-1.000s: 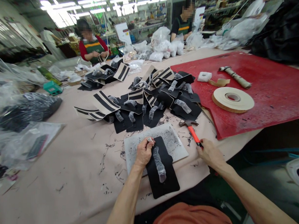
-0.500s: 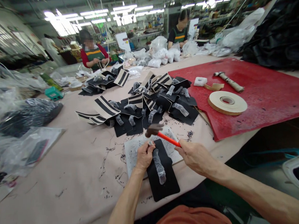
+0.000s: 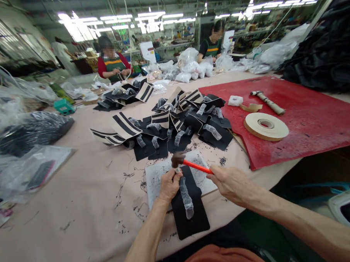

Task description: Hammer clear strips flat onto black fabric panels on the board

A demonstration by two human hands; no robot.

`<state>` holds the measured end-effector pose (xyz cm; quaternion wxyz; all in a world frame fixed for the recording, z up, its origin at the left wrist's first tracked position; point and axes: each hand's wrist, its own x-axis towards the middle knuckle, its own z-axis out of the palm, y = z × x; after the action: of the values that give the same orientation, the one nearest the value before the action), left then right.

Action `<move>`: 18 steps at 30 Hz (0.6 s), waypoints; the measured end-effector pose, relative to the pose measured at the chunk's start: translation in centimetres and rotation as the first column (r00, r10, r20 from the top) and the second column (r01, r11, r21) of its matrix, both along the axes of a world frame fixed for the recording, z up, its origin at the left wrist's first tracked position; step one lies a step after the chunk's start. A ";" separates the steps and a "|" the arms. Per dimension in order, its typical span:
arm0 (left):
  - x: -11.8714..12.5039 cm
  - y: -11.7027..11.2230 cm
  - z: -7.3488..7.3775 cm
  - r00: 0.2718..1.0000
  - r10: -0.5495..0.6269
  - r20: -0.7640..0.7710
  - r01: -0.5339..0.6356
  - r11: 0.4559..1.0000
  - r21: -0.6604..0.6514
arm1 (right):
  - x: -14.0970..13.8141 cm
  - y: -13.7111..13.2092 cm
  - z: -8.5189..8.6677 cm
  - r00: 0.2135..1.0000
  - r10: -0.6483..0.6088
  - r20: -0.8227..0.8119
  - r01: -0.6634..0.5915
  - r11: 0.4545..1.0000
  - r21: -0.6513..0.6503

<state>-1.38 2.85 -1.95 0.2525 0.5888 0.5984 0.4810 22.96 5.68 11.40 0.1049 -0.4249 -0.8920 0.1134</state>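
My right hand [image 3: 226, 183] is closed round the orange handle of a hammer [image 3: 196, 166]. The hammer's dark head is right at the top of a small metal punch [image 3: 177, 170], which my left hand [image 3: 170, 184] grips upright. Below the punch lies a black flat piece [image 3: 199, 213] with a plastic-wrapped strap [image 3: 186, 197] along it. This piece rests partly on a pale, speckled board [image 3: 154, 180] and reaches toward the table's near edge. My left fingers hide the punch's lower end.
Beyond the board lies a pile of black pieces [image 3: 151, 145] with wrapped straps, some showing striped undersides. On a red sheet [image 3: 308, 125] at the right are a tape roll [image 3: 266, 126] and a second hammer [image 3: 269, 103]. Plastic bags [image 3: 42, 167] lie left. Two people sit across the table.
The hammer head has come down from just above the punch to its top. My left hand keeps its hold, and the view has tilted slightly upward.
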 end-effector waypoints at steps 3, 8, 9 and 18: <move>0.0 0.0 0.0 1.000 -0.012 -0.013 0.013 1.000 0.023 | -0.6 0.3 1.9 0.931 -0.154 -0.330 0.192 0.978 0.086; -0.1 0.0 -0.3 0.998 -0.011 -0.055 0.011 1.000 -0.005 | -0.1 -0.6 0.5 0.988 -0.037 -0.150 0.050 0.995 0.087; -0.1 0.0 -0.4 0.998 -0.011 -0.065 0.010 1.000 -0.014 | 0.4 -0.7 -0.1 1.000 0.004 -0.012 -0.003 0.999 0.036; 0.0 -0.1 0.2 1.000 -0.029 -0.004 0.029 1.000 -0.013 | 6.8 2.3 -7.1 0.927 -0.347 0.143 0.375 0.859 -0.349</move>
<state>-1.40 2.73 -1.74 0.2620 0.5966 0.5936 0.4723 29.75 7.95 4.28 0.0087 -0.6004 -0.7622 0.2418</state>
